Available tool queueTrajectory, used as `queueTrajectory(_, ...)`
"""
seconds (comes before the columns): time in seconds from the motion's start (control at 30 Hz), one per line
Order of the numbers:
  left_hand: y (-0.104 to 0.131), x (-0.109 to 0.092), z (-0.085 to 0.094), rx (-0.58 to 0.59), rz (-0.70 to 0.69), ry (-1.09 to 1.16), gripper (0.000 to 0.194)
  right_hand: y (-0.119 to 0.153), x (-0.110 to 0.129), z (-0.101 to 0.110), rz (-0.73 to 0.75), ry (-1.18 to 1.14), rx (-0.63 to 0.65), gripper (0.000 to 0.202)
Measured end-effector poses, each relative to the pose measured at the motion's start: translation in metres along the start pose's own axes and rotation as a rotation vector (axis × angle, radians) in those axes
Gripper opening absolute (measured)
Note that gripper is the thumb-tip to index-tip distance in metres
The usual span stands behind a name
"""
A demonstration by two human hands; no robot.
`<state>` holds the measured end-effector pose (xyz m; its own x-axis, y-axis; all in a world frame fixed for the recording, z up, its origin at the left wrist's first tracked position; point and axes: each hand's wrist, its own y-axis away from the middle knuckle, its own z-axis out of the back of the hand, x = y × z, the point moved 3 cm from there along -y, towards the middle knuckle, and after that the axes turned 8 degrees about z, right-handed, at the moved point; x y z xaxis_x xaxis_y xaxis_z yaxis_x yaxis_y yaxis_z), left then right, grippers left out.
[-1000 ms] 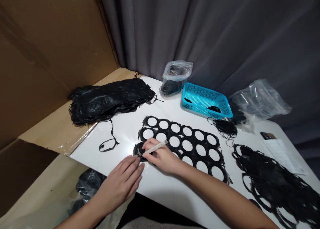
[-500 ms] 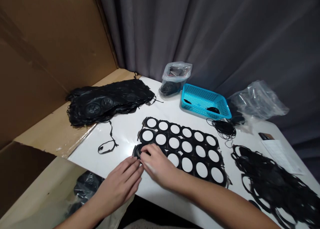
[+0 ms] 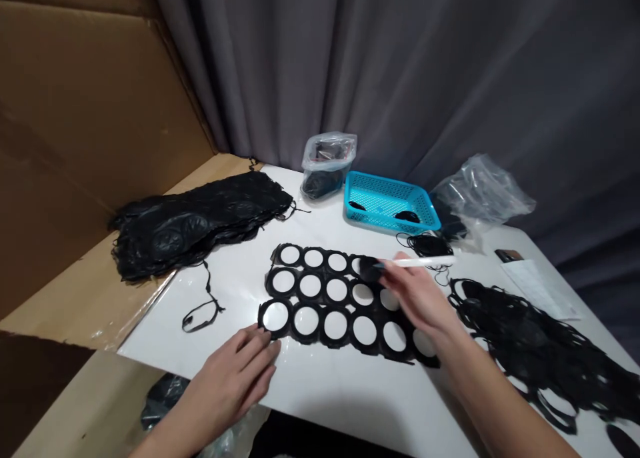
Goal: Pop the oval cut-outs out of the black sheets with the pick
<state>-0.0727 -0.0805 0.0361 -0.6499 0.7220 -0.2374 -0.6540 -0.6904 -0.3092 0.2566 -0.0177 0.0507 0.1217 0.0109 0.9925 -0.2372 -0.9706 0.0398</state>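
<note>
A black sheet with rows of round holes lies flat on the white table, and the white tabletop shows through the holes. My left hand rests at the near left corner of the sheet, fingers laid down against its edge. Over the far right part of the sheet, my right hand pinches a slim white pen-like tool. Its bluish-dark tip points left. A black disc sits at that tip, held at the fingertips; how it is gripped is partly hidden.
Stacked black sheets lie at the left, near a cardboard box. A blue basket holding black pieces and a plastic bag stand at the back. Black ring scraps pile up at the right, near a paper.
My right hand has moved right from the sheet's near left corner and now has the white tool and a black disc. The corner hole is open. The view has shifted slightly.
</note>
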Motion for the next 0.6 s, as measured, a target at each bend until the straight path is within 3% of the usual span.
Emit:
queueTrajectory(0.13,0.001,0.021,0.002,-0.057,0.062,0.073,0.026,0.045,0.02,0.129,0.193,0.471,-0.506,0.031)
queueTrajectory(0.23,-0.011,0.037,-0.001,-0.123,0.053,0.089,0.025,0.079,0.021,0.198,0.156,1.015,-0.64,0.024)
queueTrajectory(0.3,-0.032,0.037,-0.005,-0.131,0.005,0.106,0.025,0.095,0.021,0.222,0.172,1.175,-0.654,0.025)
queueTrajectory(0.37,-0.06,0.025,-0.011,-0.11,-0.081,0.135,0.025,0.104,0.024,0.227,0.284,1.196,-0.661,0.028)
queueTrajectory(0.47,-0.107,-0.015,-0.025,0.003,-0.232,0.168,0.029,0.106,0.028,0.209,0.443,1.134,-0.637,0.028)
queueTrajectory(0.53,-0.135,-0.046,-0.04,0.051,-0.324,0.172,0.033,0.098,0.024,0.188,0.442,0.998,-0.523,0.027)
queueTrajectory(0.6,-0.159,-0.072,-0.059,0.087,-0.376,0.157,0.036,0.084,0.014,0.164,0.365,0.788,-0.313,0.023)
